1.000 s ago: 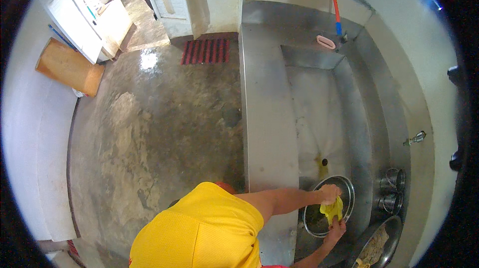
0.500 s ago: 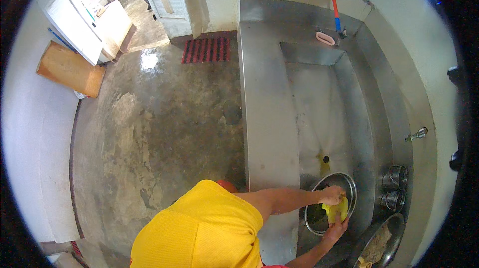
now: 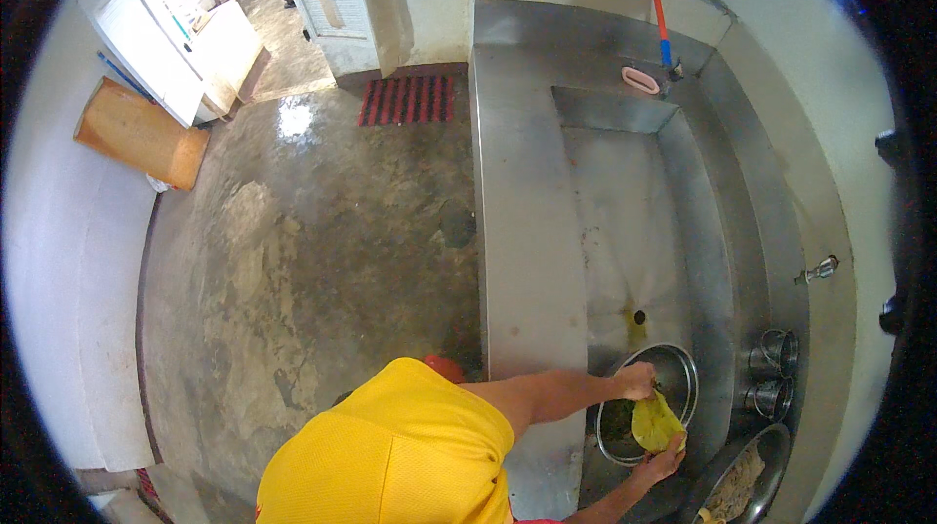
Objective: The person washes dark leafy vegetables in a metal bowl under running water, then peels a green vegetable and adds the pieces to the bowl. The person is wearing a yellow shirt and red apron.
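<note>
Over a round steel basin point(image 3: 694, 397), a limp yellow cloth-like piece point(image 3: 655, 421) is stretched between my hands. My left hand point(image 3: 636, 382) is closed on its upper end, near the basin's far rim. Its lower end is pinched in my right hand point(image 3: 662, 464), by the near rim. The exact material of the yellow piece is too small to tell. Dark greenish matter point(image 3: 615, 419) shows inside the basin, partly hidden by the piece and my arm. The basin stands in a long steel sink point(image 3: 634, 221), just below the drain hole point(image 3: 640, 317).
A large metal bowl point(image 3: 778, 470) with beige matter stands at the lower right. Two small metal pots point(image 3: 774, 352) sit on the ledge above it, below a wall tap point(image 3: 820, 270). At the sink's far end are a pink oval dish point(image 3: 639, 81) and a red-handled tool point(image 3: 658, 12).
My hands have moved apart, left hand up and slightly left, right hand down. The yellow piece, bunched before, is now spread between them.
</note>
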Available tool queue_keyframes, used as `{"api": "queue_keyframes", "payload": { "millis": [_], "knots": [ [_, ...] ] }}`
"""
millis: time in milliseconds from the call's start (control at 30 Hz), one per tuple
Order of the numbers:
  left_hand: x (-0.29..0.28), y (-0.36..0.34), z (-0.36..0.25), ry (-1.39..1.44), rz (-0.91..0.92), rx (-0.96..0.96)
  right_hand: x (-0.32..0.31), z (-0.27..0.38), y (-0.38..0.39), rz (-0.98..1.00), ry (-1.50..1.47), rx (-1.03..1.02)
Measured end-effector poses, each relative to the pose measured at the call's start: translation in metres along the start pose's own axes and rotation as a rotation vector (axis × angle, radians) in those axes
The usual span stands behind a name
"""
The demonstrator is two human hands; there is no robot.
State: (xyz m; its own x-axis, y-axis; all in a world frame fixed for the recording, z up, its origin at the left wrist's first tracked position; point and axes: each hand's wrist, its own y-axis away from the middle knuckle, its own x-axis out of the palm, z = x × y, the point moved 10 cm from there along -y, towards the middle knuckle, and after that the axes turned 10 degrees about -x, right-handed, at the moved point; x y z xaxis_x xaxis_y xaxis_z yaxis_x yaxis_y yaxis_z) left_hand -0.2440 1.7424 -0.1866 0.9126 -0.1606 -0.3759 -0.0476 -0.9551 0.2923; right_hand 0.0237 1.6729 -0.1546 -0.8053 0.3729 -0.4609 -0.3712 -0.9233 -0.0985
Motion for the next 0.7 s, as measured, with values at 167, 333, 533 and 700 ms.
{"api": "queue_keyframes", "payload": {
  "millis": [167,333,533,700],
  "knots": [
    [-0.007,0.037,-0.086,0.417,-0.007,0.244,-0.007,0.006,-0.017,-0.069,0.248,-0.328],
    [0.005,0.0,0.007,0.075,-0.083,-0.208,0.041,0.019,0.025,0.042,-0.237,0.037],
    [0.017,0.0,-0.029,0.298,-0.027,0.15,0.028,-0.029,0.032,0.218,-0.049,0.357],
    [-0.002,0.02,-0.067,0.551,-0.019,0.362,0.042,0.016,0.063,0.141,-0.376,0.431]
  ]
}}
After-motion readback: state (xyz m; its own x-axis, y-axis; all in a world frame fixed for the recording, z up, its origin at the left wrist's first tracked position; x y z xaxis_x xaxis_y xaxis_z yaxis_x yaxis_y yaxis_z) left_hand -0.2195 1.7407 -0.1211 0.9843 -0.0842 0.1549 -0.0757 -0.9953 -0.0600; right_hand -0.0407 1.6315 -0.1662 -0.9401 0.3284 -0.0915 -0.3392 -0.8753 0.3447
